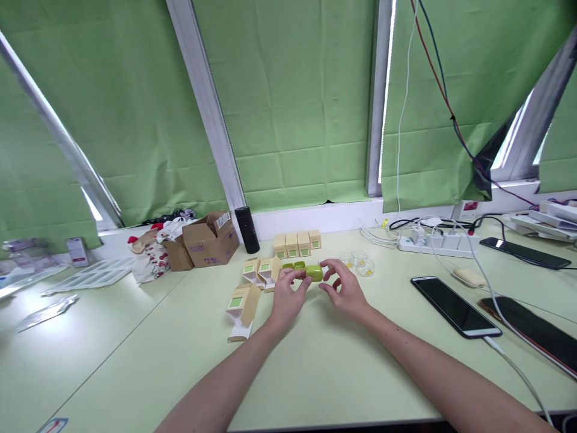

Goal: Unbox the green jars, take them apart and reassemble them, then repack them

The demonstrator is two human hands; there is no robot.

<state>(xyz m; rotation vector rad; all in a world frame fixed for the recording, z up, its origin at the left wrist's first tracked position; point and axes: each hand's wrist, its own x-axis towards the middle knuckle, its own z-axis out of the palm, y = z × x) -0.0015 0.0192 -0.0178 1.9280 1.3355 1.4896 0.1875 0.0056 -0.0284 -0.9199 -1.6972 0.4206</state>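
A small, glossy green jar point(314, 273) with a whitish end on its right is held above the table between my two hands. My left hand point(287, 294) grips its left side with thumb and fingers. At the jar's right end, the thumb and fingers of my right hand point(346, 290) curl around the whitish part. Just behind lie more small green pieces point(294, 265). Opened cream cartons with green labels sit to the left: one nearer carton point(242, 304) with its flaps out, and others point(262, 272) beyond it. Clear round plastic pieces with yellow bits point(363, 264) rest behind my right hand.
Several closed cream cartons point(297, 243) stand in a row at the back. A black cylinder point(247, 230) and a cardboard box point(211, 240) are to the left. On the right lie a phone point(455, 305), charging cables and a white power strip point(442, 245).
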